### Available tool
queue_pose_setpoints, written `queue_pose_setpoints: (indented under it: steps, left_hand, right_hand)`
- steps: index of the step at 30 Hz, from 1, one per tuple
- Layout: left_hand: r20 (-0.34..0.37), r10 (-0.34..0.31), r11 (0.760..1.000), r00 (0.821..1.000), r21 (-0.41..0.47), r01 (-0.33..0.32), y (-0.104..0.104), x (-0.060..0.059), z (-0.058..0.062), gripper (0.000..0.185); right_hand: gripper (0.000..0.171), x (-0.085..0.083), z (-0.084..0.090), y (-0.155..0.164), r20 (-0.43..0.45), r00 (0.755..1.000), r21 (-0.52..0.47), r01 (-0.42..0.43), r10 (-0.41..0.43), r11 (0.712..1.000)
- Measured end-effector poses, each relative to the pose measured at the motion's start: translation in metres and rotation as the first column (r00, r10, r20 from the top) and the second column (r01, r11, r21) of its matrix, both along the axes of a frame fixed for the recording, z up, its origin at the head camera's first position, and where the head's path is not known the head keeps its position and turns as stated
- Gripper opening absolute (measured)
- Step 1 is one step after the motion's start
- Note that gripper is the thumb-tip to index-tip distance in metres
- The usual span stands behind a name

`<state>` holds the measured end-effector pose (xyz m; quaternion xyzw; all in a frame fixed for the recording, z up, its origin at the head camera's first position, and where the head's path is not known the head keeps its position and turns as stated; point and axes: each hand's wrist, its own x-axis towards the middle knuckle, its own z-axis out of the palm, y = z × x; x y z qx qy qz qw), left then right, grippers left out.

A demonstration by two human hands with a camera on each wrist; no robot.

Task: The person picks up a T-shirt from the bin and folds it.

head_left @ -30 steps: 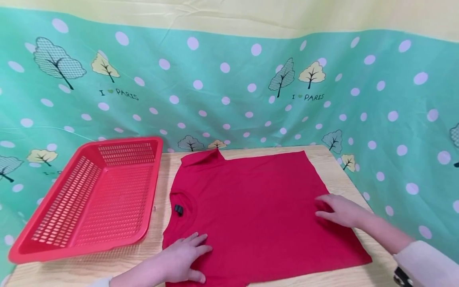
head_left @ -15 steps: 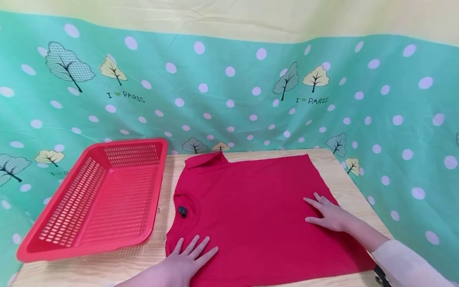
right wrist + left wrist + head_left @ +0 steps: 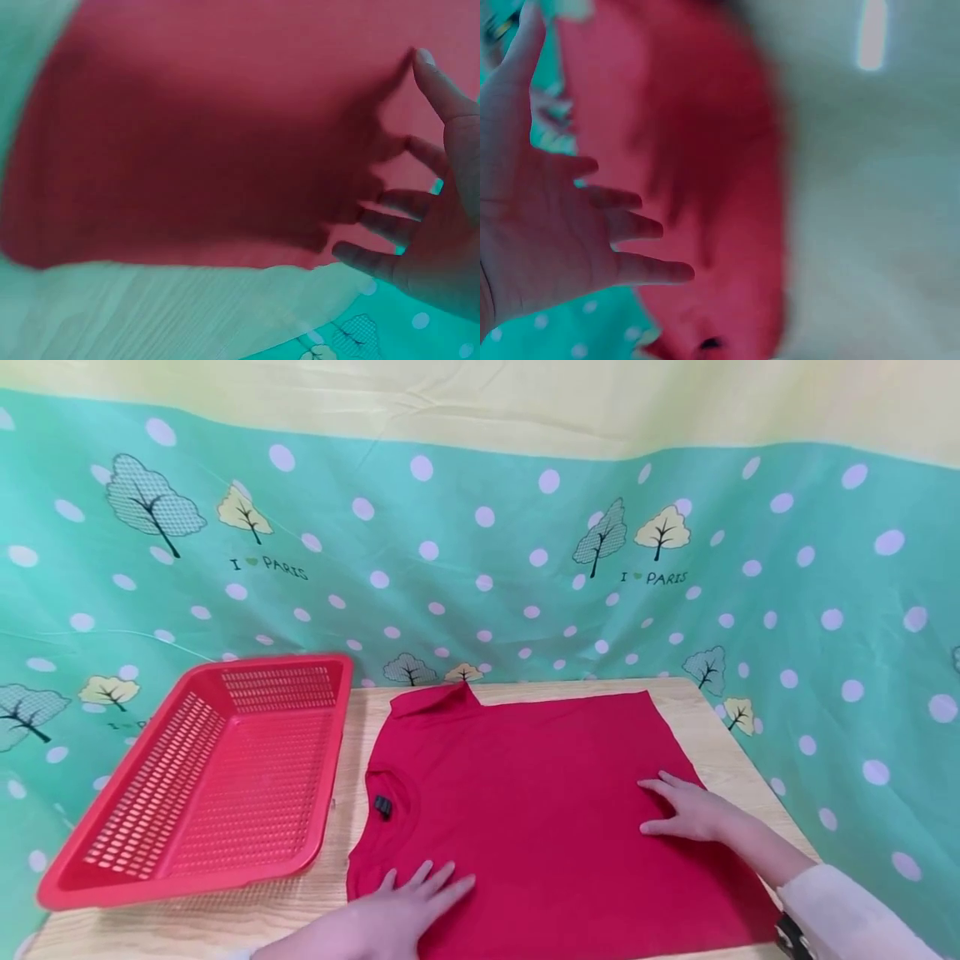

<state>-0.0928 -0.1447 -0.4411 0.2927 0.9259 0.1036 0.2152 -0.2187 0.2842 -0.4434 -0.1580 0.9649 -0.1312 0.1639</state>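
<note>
A red T-shirt (image 3: pixel 540 810) lies spread on the wooden table, its collar with a dark label to the left and its hem to the right. One sleeve at the far side is folded over. Over the near shoulder part, my left hand (image 3: pixel 393 914) has its fingers spread; in the left wrist view it appears raised above the cloth, casting a shadow. My right hand (image 3: pixel 693 810) is at the hem side with fingers extended, its fingertips at or just above the fabric in the right wrist view. Neither hand grips anything.
A red plastic basket (image 3: pixel 247 793) with slotted walls stands left of the shirt. Bare wood of the table (image 3: pixel 686 714) shows along the right side. A green dotted curtain (image 3: pixel 450 568) with tree prints hangs behind and to the right.
Over the last second my right hand first moved slightly left and spread out on the shirt, then stayed. My left hand shifted a little right. The shirt lies much the same.
</note>
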Motion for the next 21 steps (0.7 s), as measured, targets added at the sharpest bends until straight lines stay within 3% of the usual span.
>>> queue_pose_setpoints:
  steps: [3, 7, 11, 15, 19, 21]
  left_hand:
    - [0.041, 0.137, 0.982, 0.990, 0.123, -0.141, 0.019, -0.029, 0.027, 0.096]
    - [0.052, 0.336, 0.930, 0.941, 0.139, -0.340, 0.051, -0.084, 0.038, 0.091]
    - [0.064, 0.491, 0.865, 0.869, 0.081, -0.494, 0.074, -0.137, 0.032, 0.079]
    - [0.012, 0.596, 0.802, 0.803, 0.053, -0.596, 0.069, -0.181, 0.018, 0.063]
    - [-0.058, 0.664, 0.748, 0.746, 0.073, -0.660, 0.045, -0.207, 0.003, 0.056]
    - [-0.069, 0.680, 0.733, 0.730, 0.076, -0.676, 0.033, -0.214, -0.003, 0.056]
  right_hand:
    - [0.084, -0.008, 0.006, -0.009, -0.053, 0.999, 0.008, 0.009, -0.008, 1.000]
    - [0.083, -0.021, 0.008, -0.036, -0.110, 0.994, -0.019, 0.000, -0.002, 1.000]
    - [0.080, -0.030, 0.006, -0.076, -0.103, 0.993, -0.056, -0.065, 0.059, 0.996]
    - [0.081, -0.031, 0.001, -0.114, -0.072, 0.987, -0.062, -0.147, 0.142, 0.987]
    - [0.081, -0.026, -0.009, -0.133, -0.027, 0.979, -0.022, -0.201, 0.200, 0.979]
    - [0.080, -0.023, -0.014, -0.136, -0.006, 0.977, -0.001, -0.211, 0.211, 0.977]
